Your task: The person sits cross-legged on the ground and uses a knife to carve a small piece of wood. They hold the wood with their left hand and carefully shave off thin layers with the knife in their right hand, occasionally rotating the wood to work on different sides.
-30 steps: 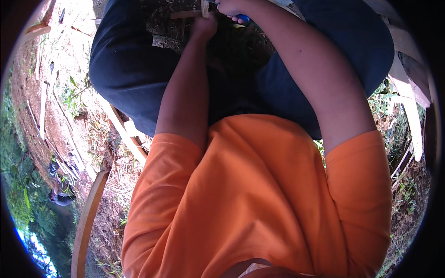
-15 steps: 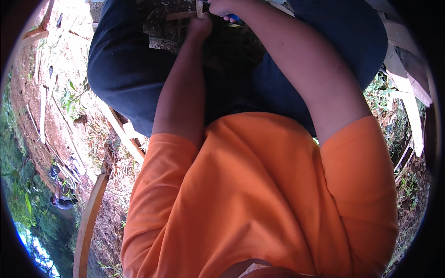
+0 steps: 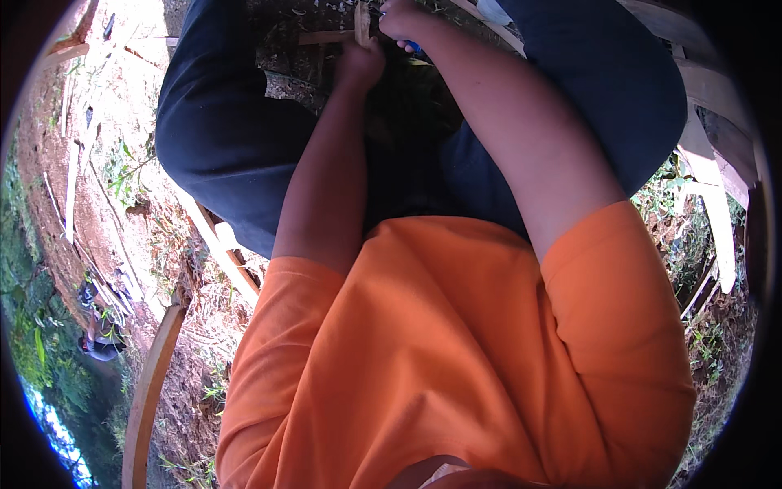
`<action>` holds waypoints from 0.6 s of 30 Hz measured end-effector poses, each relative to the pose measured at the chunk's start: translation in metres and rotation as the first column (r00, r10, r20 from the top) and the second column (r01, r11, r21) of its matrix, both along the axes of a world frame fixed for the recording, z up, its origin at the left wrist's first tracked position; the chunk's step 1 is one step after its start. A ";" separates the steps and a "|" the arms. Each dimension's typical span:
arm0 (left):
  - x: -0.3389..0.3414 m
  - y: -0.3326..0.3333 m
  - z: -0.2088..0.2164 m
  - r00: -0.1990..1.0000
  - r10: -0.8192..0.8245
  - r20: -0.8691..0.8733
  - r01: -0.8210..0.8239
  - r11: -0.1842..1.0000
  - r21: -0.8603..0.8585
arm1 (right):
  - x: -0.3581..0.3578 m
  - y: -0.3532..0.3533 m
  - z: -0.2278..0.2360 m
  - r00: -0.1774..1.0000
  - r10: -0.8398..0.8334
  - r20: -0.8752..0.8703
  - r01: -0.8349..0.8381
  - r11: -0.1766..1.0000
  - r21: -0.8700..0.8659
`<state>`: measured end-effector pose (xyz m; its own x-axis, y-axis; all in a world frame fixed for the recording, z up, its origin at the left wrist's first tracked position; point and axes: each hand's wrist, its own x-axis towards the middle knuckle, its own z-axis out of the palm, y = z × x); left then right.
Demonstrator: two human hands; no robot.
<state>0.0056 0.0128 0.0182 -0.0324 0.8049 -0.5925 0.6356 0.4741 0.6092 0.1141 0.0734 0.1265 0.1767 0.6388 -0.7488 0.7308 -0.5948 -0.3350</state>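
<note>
Near the top edge, between my knees, my left hand (image 3: pixel 361 63) is closed around the lower end of a pale wooden strip (image 3: pixel 362 23), which points away from me. My right hand (image 3: pixel 401 19) is just to the right of it, wrapped round a blue-handled tool (image 3: pixel 414 47). Only a bit of the blue handle shows below the fingers; the working end cannot be made out. Another thin wooden piece (image 3: pixel 326 37) lies crosswise left of the strip, in shadow.
Long boards (image 3: pixel 717 196) lie at the right beside my leg. A curved plank (image 3: pixel 155 391) and a wooden slat (image 3: pixel 216 244) are at the left, on ground with grass and scattered sticks (image 3: pixel 72 191). Farther left, a person (image 3: pixel 102 346) is by the greenery.
Both hands sit slightly lower in the view, so more of the strip shows. My right arm has drawn a little inward. Both hands keep their hold.
</note>
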 end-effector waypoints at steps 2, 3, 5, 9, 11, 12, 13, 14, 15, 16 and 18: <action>0.002 0.004 0.000 0.999 -0.030 0.021 0.029 0.998 0.047 | 0.011 0.007 -0.011 0.999 0.035 -0.029 -0.032 0.995 0.094; 0.001 0.002 -0.002 0.999 -0.045 0.029 0.043 0.997 0.061 | 0.020 0.018 -0.009 0.995 0.101 -0.020 -0.101 0.995 0.015; -0.003 0.002 -0.012 0.999 -0.020 0.040 0.018 0.999 0.045 | 0.020 0.019 0.004 0.993 0.112 -0.040 -0.111 0.994 0.015; -0.001 0.005 -0.018 0.998 0.000 0.070 -0.004 0.998 0.068 | 0.022 0.010 0.012 0.980 0.188 -0.059 -0.192 0.978 -0.084; -0.003 0.006 -0.017 0.998 0.007 0.062 -0.012 0.997 0.081 | 0.020 0.007 0.017 0.977 0.202 -0.068 -0.208 0.973 -0.098; -0.004 0.006 -0.016 0.998 0.014 0.058 -0.019 0.996 0.088 | 0.019 0.005 0.020 0.977 0.204 -0.068 -0.210 0.973 -0.100; -0.006 0.006 -0.015 0.999 0.014 0.046 -0.018 0.997 0.072 | 0.017 0.004 0.022 0.976 0.208 -0.069 -0.214 0.971 -0.103; -0.005 0.006 -0.012 0.999 0.007 0.036 -0.009 0.998 0.057 | 0.018 0.004 0.021 0.976 0.209 -0.059 -0.214 0.971 -0.102; -0.004 0.007 -0.009 1.000 0.000 0.026 -0.001 0.999 0.041 | 0.018 0.004 0.019 0.976 0.212 -0.048 -0.216 0.971 -0.102; -0.002 0.007 -0.009 0.999 -0.013 0.032 0.011 0.998 0.061 | 0.021 0.005 0.015 0.977 0.210 -0.034 -0.212 0.972 -0.100; 0.004 0.008 -0.008 0.998 -0.042 0.044 0.037 0.994 0.101 | 0.027 0.007 0.006 0.965 0.260 -0.007 -0.260 0.964 -0.058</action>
